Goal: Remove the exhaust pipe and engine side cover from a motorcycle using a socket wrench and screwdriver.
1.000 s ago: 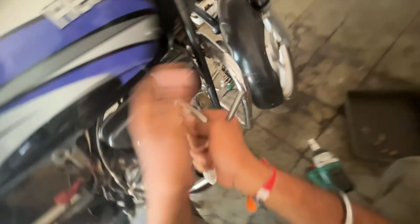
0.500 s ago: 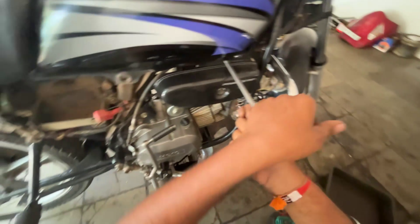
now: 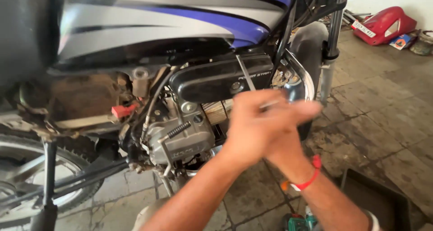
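Head view: a thin metal rod [image 3: 246, 73] sits pinched between the left hand [image 3: 252, 122] and right hand [image 3: 282, 138], both pressed together around it at three o'clock of the engine [image 3: 180, 136]. Since half a second ago the hands have shifted slightly left, nearer the black side cover [image 3: 216, 80]; the grip looks unchanged.

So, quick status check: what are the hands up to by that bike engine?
Left hand laid over right hand, both closed around a thin metal rod. Rod angles up across the black engine cover. Motion blur; exact grip unclear. Nothing blocking.
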